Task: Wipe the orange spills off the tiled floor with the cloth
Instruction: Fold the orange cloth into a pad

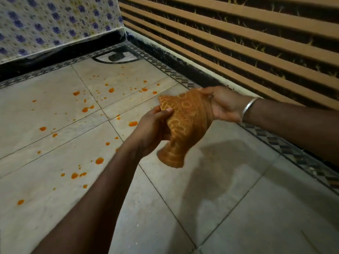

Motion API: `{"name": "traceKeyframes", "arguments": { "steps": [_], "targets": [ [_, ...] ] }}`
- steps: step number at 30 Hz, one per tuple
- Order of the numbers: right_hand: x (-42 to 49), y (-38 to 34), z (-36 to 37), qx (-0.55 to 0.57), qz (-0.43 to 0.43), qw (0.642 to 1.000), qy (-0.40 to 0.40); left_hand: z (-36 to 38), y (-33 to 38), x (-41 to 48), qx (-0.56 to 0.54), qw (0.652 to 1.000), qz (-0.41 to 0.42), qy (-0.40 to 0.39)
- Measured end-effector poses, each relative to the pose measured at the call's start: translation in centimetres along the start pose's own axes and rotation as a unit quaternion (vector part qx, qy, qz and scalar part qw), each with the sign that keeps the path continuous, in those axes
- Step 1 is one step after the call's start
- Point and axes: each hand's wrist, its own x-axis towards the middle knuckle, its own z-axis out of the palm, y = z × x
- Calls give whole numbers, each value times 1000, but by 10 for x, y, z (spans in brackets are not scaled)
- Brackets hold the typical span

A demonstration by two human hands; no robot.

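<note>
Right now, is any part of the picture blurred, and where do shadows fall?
Head view: the cloth is motion-blurred at its hanging lower end; both hands' shadow falls on the tiled floor below right; straight wall stripes curve from wide-angle distortion; the orange spills stay sharp.

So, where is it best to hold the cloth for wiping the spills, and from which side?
Probably at the bunched middle of the cloth, gripped from above. The left hand pinches only a corner and the right hand supports the top, so its lower end hangs loose; a palm over the gathered bulk could press it flat onto the orange spills.
</note>
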Motion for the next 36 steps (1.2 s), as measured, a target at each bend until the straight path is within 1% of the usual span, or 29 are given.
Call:
{"name": "traceKeyframes", "arguments": {
  "steps": [3,5,6,8,11,13,14,15,16,17,18,19,20,22,25,27,29,32,35,36],
  "targets": [
    [-3,26,-2,8,57,997,-55,2,-3,2,-64,994,-26,85],
    [-4,36,2,23,55,993,-100,-1,-4,5,-132,985,-50,97],
    [-4,39,5,31,45,993,-104,-2,-4,5,-144,983,-58,95],
    [-1,42,12,25,20,996,-89,-8,-4,5,-120,987,-60,86],
    [4,37,17,-34,-12,997,-63,-19,-8,5,-38,996,-47,66],
    [6,29,18,-77,-51,995,-25,-23,-2,4,-11,996,-43,73],
    [5,25,18,-94,-93,991,0,-25,2,3,-2,997,-25,68],
    [4,18,19,-114,-157,981,26,-28,10,3,10,998,17,52],
    [1,13,21,-132,-231,963,53,-30,19,1,35,996,80,32],
    [-3,4,24,-153,-309,936,72,-34,31,-1,66,985,158,14],
    [-7,-4,27,-170,-380,905,87,-37,45,-2,99,967,234,-3],
    [-10,-12,30,-178,-431,879,99,-38,58,-2,125,951,284,-14],
    [-10,-19,31,-177,-459,864,110,-39,70,-1,143,940,310,-19],
    [-6,-24,30,-170,-455,865,123,-37,80,2,140,939,314,-2],
    [0,-19,33,-158,-388,898,137,-29,67,3,113,959,257,47],
    [1,-16,32,-149,-356,914,127,-27,54,3,99,966,226,72],
    [1,-16,28,-167,-340,920,102,-30,45,5,74,971,209,85],
    [0,-13,25,-214,-337,915,53,-37,43,6,57,974,201,88],
    [-1,-19,25,-279,-335,900,22,-40,49,5,64,975,199,71],
    [-2,-22,26,-302,-342,890,16,-42,50,6,75,974,200,71]
  ]
}}
